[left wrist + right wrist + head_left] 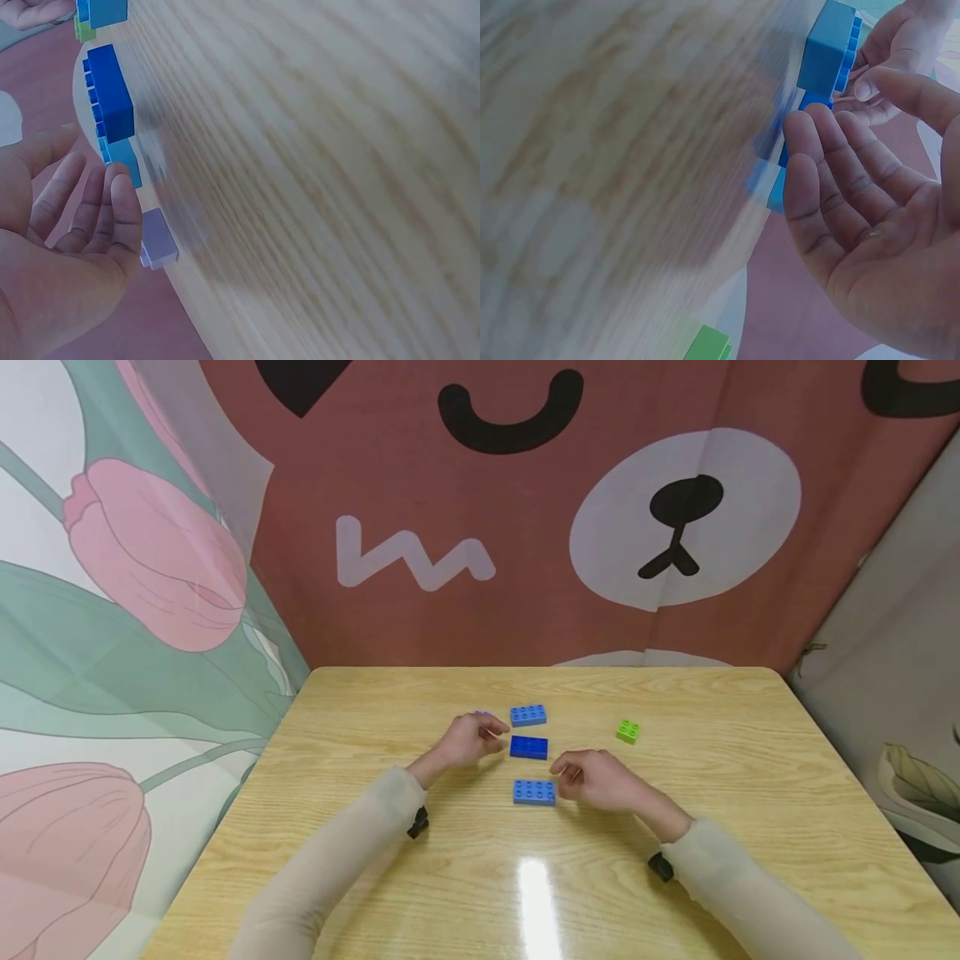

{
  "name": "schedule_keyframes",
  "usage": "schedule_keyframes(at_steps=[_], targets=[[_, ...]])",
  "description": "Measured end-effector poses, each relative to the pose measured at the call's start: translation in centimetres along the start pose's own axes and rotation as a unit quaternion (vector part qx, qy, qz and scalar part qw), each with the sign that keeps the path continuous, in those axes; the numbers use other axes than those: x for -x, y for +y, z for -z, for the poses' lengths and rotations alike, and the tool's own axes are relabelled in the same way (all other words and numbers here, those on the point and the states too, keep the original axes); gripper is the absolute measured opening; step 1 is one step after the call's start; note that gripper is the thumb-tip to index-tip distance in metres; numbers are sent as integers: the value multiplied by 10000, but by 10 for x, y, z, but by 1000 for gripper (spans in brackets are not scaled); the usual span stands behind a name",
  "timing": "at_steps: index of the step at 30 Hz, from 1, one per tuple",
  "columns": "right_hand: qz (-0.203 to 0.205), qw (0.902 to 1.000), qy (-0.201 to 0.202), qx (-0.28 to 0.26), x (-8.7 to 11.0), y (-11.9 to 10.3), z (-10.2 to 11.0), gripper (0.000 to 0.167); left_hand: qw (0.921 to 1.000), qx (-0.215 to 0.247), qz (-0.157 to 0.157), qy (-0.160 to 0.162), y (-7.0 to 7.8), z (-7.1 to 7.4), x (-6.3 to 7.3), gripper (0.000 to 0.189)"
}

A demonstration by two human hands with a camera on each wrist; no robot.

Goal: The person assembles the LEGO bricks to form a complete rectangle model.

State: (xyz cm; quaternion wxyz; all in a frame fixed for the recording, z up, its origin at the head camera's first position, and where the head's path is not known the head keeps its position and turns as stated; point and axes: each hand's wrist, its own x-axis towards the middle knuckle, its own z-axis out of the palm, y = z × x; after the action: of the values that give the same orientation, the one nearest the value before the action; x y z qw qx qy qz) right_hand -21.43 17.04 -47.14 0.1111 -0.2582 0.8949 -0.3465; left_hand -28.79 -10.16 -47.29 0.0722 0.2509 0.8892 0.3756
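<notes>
Three eight-stud building bricks lie in a column at the middle of the table: a light blue far brick [528, 716], a dark blue middle brick [528, 748] and a light blue near brick [534, 792]. Just left of the dark blue one is my left hand [468, 740], its fingers loosely bent around nothing. My right hand [600, 779] hovers close to the right end of the near brick, also holding nothing. Past the left fingers, the left wrist view shows a purple brick [159, 240], mostly hidden by that hand in the head view.
A small lime green brick [627, 732] lies to the right of the column, farther back than my right hand. The wooden table [390, 877] ends at a hanging cloth [525, 627] with a bear print. Dark devices [661, 866] sit at both wrists.
</notes>
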Motion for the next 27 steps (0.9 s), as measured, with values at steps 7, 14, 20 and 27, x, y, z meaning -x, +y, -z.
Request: schedule_keyframes(at_steps=[7,14,20,27], targets=[[6,10000,-13,-89,-1,-3,-4,24,9998,108,86,-114,1,-5,-4,23],[-66,10000,-34,-25,-3,-2,-6,25,9995,136,213,-176,1,-9,-8,24],[19,10000,-31,0,-5,0,-7,26,9989,226,339,-232,4,-8,-9,25],[-20,9999,1,162,-7,-2,-9,27,9987,232,283,-356,0,-12,-12,26]])
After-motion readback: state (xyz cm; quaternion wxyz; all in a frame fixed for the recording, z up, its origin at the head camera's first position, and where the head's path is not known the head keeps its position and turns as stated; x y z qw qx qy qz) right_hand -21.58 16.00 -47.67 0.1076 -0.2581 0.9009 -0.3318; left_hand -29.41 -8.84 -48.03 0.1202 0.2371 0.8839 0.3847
